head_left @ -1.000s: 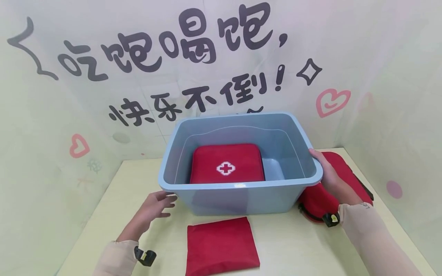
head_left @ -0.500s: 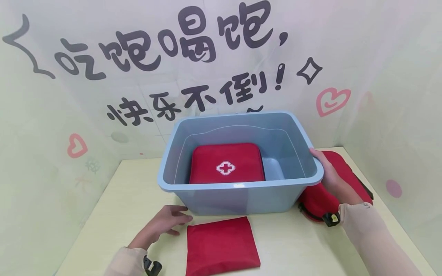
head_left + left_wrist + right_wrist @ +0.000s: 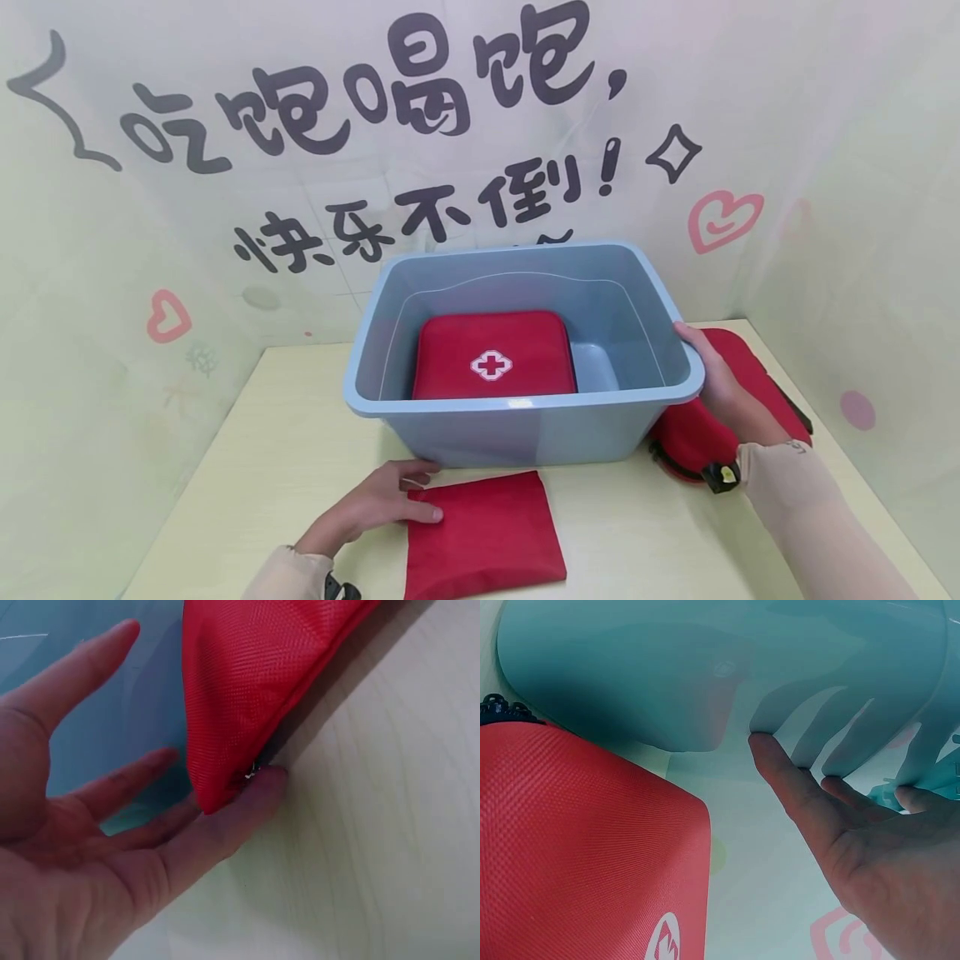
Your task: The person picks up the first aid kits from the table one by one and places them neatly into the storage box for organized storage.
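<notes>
Head view: left hand [image 3: 382,500] at a red pouch [image 3: 487,533], right hand [image 3: 720,383] against a blue bin [image 3: 585,437]

The red pouch lies flat on the pale table [image 3: 247,483], just in front of the blue bin. The left hand has reached its far left corner, fingers spread and loosely extended, the thumb overlapping the pouch's left edge. In the left wrist view a fingertip touches the corner of the red fabric; the hand touches rather than grips it. The other fingers point toward the foot of the bin, and whether they meet it cannot be told.

The right hand is also largely open. In the right wrist view its fingers, fairly straight, rest their tips on the glossy outer wall of the bin; in the head view the hand sits at the bin's right end, by the rim.

Inside the bin, toward the left, is a red case [image 3: 495,337] with a white-edged cross emblem [image 3: 491,365] on its face. Right of the bin lies more red baggage [image 3: 690,437] with a dark zip, partly covered by the right hand and forearm; whether it is one piece or two is unclear. Behind hangs a pale backdrop [image 3: 330,192] with large black characters [image 3: 427,79] and pink hearts [image 3: 723,221].
</notes>
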Available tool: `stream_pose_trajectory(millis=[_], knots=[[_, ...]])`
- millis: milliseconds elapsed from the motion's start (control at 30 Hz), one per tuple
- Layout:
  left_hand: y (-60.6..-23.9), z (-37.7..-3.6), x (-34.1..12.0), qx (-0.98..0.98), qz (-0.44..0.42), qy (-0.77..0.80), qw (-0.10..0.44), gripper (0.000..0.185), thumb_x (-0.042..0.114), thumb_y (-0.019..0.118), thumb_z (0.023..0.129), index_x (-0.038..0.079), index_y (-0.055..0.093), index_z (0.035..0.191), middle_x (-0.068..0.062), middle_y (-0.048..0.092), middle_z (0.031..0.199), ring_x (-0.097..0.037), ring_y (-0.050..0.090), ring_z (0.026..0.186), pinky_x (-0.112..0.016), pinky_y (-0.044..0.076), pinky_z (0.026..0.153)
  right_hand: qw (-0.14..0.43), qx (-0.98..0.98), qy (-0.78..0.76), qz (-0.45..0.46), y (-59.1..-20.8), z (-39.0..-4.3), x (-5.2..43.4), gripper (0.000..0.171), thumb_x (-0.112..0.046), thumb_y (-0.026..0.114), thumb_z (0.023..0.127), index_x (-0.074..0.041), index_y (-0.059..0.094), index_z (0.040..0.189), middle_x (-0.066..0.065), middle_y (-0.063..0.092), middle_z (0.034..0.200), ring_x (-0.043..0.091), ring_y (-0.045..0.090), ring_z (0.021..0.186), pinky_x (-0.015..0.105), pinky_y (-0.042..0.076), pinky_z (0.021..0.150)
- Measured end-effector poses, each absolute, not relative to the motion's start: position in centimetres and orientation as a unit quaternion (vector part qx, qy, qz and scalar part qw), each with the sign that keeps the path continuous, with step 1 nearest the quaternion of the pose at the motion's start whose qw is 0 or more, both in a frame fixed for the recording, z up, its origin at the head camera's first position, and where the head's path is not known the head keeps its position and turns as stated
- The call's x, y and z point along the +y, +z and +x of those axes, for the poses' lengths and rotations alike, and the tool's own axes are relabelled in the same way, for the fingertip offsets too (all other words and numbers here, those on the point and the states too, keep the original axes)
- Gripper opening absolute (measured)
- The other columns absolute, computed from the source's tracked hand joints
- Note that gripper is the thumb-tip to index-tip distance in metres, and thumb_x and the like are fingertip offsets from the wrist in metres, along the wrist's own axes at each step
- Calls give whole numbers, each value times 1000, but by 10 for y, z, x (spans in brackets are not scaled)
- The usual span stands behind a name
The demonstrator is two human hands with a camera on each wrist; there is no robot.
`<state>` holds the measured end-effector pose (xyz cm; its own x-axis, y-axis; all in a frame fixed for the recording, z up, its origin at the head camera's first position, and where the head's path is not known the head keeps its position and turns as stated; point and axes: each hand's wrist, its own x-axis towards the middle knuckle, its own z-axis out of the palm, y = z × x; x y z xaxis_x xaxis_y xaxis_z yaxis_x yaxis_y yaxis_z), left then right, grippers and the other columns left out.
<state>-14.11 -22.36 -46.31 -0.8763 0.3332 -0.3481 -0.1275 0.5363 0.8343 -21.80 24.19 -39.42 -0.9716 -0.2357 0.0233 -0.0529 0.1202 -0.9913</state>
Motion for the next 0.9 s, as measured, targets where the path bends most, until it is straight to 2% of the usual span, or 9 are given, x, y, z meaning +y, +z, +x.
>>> stream_pose_trajectory(millis=[100,233,533,733,900], knots=[[-465,-142,-223,840,100,475,242,68,15,85,75,-2,57,135,-16,60,127,-33,56,114,-39,54,88,69,747,-654,-97,-394,-217,242,70,-52,25,104,-6,15,156,13,33,142,10,45,116,27,41,91],[-468,-143,-222,840,128,470,239,68,9,85,73,0,58,134,-16,60,127,-34,56,115,-40,52,90,68,748,-653,-101,-395,-217,242,71,-52,25,104,-6,13,157,16,31,144,12,44,117,26,42,91],[-467,-143,-217,852,150,436,249,68,7,87,71,4,61,133,-11,61,122,-25,59,100,-32,54,79,67,747,-653,-106,-396,-218,243,69,-50,25,105,-6,13,157,16,32,144,14,45,118,25,43,91],[-466,-145,-218,837,155,444,281,56,9,86,73,7,67,125,-2,67,107,-22,61,97,-34,53,81,66,746,-654,-104,-395,-217,242,69,-50,25,105,-6,13,157,16,31,144,12,44,117,26,42,91],[-465,-145,-222,801,157,486,314,48,9,81,80,9,67,127,-4,70,110,-23,65,99,-30,54,83,69,749,-651,-102,-396,-218,243,70,-50,25,105,-6,12,157,17,30,145,13,43,118,27,41,91]])
